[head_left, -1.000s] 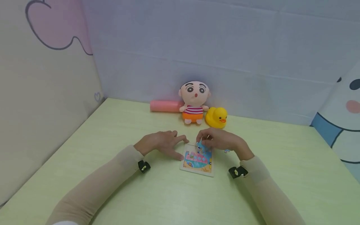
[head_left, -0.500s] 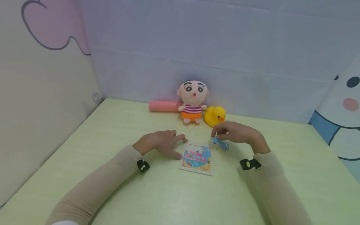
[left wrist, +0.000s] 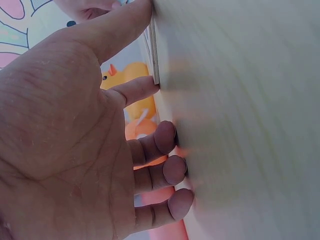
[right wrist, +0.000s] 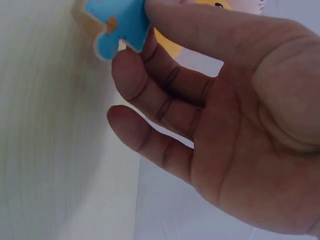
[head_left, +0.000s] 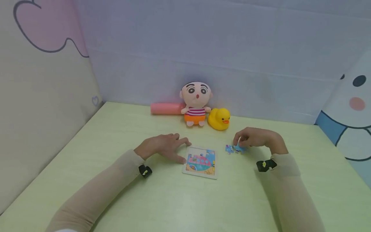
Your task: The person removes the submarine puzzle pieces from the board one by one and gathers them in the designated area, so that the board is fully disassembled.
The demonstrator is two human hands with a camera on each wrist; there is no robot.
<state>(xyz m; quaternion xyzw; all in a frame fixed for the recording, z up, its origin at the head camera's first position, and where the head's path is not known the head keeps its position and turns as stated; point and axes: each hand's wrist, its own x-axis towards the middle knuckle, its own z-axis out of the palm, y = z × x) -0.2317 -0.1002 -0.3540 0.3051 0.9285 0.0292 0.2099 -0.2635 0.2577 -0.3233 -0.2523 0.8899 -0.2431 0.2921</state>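
A framed jigsaw puzzle (head_left: 200,162) with a pink and teal submarine picture lies flat on the table; bare board shows at its upper left. My left hand (head_left: 165,148) rests beside it, thumb and index fingertip at its left edge, other fingers spread on the table, as the left wrist view (left wrist: 65,125) confirms. To the right of the frame, my right hand (head_left: 255,138) pinches a blue puzzle piece (right wrist: 125,22) between thumb and fingers, low over the table. Another loose blue puzzle piece (head_left: 229,149) lies just left of those fingertips.
Behind the puzzle sit a plush doll (head_left: 195,103) in a striped shirt and a yellow rubber duck (head_left: 219,119). A pink cylinder (head_left: 166,108) lies left of the doll. A pale wall sheet (head_left: 261,64) stands along the table's back edge.
My right hand has carried the blue puzzle piece rightward from over the puzzle frame, past the loose piece, and down near the table. The left hand has stayed at the frame.
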